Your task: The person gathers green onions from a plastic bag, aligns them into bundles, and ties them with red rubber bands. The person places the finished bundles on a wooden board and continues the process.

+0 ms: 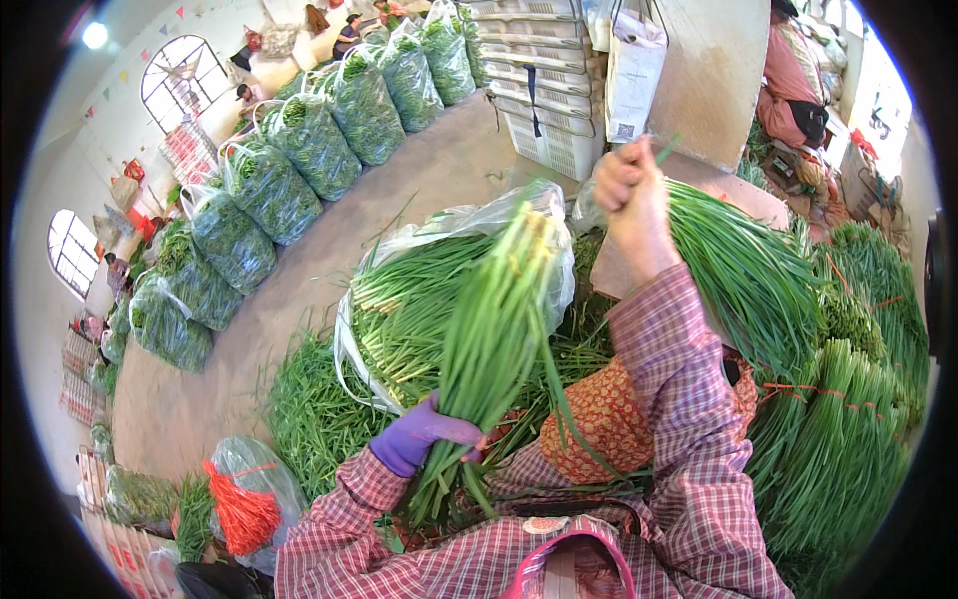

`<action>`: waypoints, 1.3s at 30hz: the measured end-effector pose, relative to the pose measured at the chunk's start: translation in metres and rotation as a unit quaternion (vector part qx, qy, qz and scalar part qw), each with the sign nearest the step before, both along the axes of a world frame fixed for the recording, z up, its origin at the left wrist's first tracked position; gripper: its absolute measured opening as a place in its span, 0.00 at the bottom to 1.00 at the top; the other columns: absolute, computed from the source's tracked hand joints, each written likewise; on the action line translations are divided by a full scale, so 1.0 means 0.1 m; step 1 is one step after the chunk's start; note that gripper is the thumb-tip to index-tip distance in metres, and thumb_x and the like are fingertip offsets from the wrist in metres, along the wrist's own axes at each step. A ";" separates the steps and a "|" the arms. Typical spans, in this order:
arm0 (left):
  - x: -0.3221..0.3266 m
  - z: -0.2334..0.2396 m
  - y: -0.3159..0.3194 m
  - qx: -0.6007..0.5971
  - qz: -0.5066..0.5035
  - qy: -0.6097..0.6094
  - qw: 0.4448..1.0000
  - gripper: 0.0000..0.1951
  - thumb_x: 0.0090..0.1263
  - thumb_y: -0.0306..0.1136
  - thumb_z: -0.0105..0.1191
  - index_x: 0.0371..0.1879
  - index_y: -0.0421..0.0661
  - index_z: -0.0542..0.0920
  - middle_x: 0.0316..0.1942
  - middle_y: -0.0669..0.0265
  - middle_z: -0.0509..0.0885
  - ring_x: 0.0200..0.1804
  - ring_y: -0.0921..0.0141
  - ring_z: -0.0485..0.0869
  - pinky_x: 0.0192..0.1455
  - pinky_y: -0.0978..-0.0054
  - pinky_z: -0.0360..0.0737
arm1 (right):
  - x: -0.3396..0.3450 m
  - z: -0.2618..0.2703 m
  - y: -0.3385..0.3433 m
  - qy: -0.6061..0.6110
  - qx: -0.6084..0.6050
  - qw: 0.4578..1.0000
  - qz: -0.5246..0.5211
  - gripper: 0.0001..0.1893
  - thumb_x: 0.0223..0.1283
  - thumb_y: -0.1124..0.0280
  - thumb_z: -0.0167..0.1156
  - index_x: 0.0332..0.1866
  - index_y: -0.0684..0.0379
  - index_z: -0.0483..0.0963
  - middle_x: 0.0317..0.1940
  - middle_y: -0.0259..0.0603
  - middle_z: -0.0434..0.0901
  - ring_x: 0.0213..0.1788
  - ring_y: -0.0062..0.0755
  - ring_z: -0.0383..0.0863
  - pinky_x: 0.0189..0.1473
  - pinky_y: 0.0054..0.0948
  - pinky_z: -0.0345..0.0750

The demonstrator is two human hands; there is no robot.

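Observation:
My left hand (pixel 430 436), in a purple glove, grips a bunch of garlic chives (pixel 490 329) near its leafy lower end. The pale stem ends point up and away from me and are blurred. My bare right hand (pixel 630 198) is raised to the right of the bunch, fingers closed, with a blurred green leaf (pixel 667 149) sticking out of the fist. Behind the bunch, an open clear plastic bag (pixel 346 352) holds more chives (pixel 408 299), stems to the left. Beside my right forearm, a loose pile of chives (pixel 737 262) lies on a board (pixel 610 269).
Loose green leaves (pixel 322 419) cover the floor at left, near orange ties (pixel 243 509). Tied chive bundles (pixel 831 434) are heaped at right. Filled bags (pixel 269 198) line the floor beyond, near stacked white crates (pixel 550 142). Other people (pixel 793 75) sit farther off.

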State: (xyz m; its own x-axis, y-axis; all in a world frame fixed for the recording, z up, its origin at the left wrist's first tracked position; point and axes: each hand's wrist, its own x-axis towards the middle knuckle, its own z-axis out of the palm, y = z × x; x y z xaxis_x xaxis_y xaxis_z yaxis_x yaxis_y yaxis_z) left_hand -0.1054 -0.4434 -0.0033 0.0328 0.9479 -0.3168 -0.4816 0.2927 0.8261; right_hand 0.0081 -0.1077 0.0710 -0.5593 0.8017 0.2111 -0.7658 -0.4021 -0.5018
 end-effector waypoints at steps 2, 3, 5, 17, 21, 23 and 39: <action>-0.15 0.03 -0.03 -0.022 0.038 0.051 0.998 0.19 0.57 0.24 0.66 0.47 0.34 0.79 0.29 0.55 0.85 0.24 0.63 0.83 0.28 0.67 0.79 | 0.27 0.01 0.29 -0.026 0.068 0.997 -0.040 0.19 0.81 0.54 0.43 0.31 0.49 0.67 0.16 0.21 0.58 0.15 0.14 0.53 0.17 0.21 0.52; -0.18 0.10 -0.06 -0.025 0.059 0.084 0.994 0.19 0.57 0.24 0.67 0.47 0.35 0.79 0.29 0.55 0.85 0.25 0.64 0.83 0.28 0.67 0.80 | 0.32 -0.08 0.35 -0.059 0.122 0.990 -0.047 0.18 0.78 0.52 0.48 0.35 0.53 0.73 0.15 0.20 0.59 0.15 0.14 0.54 0.17 0.22 0.54; -0.27 0.06 -0.10 -0.025 0.094 0.135 0.986 0.19 0.57 0.25 0.68 0.47 0.35 0.80 0.30 0.55 0.86 0.25 0.64 0.83 0.28 0.67 0.80 | 0.28 -0.17 0.00 -0.343 0.240 0.906 -0.057 0.21 0.74 0.49 0.53 0.52 0.60 0.75 0.25 0.28 0.75 0.21 0.16 0.69 0.19 0.20 0.64; -0.46 0.08 0.12 -0.036 0.085 0.132 0.987 0.24 0.53 0.22 0.68 0.51 0.37 0.80 0.36 0.56 0.88 0.27 0.67 0.85 0.28 0.71 0.82 | 0.03 -0.45 -0.73 -0.394 0.554 0.726 0.101 0.14 0.68 0.65 0.58 0.45 0.67 0.78 0.27 0.50 0.84 0.28 0.46 0.84 0.34 0.40 0.79; -0.59 0.10 0.09 -0.068 0.081 0.164 0.981 0.25 0.53 0.22 0.70 0.53 0.37 0.79 0.34 0.59 0.87 0.26 0.70 0.83 0.26 0.74 0.79 | 0.12 -0.39 -0.47 -0.372 0.655 0.657 0.040 0.11 0.66 0.68 0.56 0.36 0.66 0.80 0.27 0.51 0.84 0.33 0.48 0.86 0.38 0.43 0.80; -0.64 0.13 0.02 -0.076 0.074 0.172 0.979 0.28 0.54 0.23 0.72 0.56 0.38 0.78 0.35 0.63 0.87 0.26 0.73 0.82 0.28 0.77 0.78 | 0.16 -0.45 -0.24 -0.316 0.761 0.564 -0.046 0.10 0.66 0.71 0.54 0.36 0.66 0.80 0.28 0.47 0.85 0.33 0.45 0.86 0.39 0.39 0.82; -0.76 -0.05 -0.13 -0.096 0.136 0.262 0.950 0.28 0.55 0.25 0.72 0.56 0.39 0.78 0.35 0.65 0.87 0.26 0.77 0.81 0.25 0.80 0.77 | 0.65 -0.18 -0.44 -0.559 0.713 0.424 0.014 0.29 0.58 0.45 0.65 0.54 0.59 0.78 0.43 0.52 0.84 0.45 0.50 0.86 0.47 0.42 0.82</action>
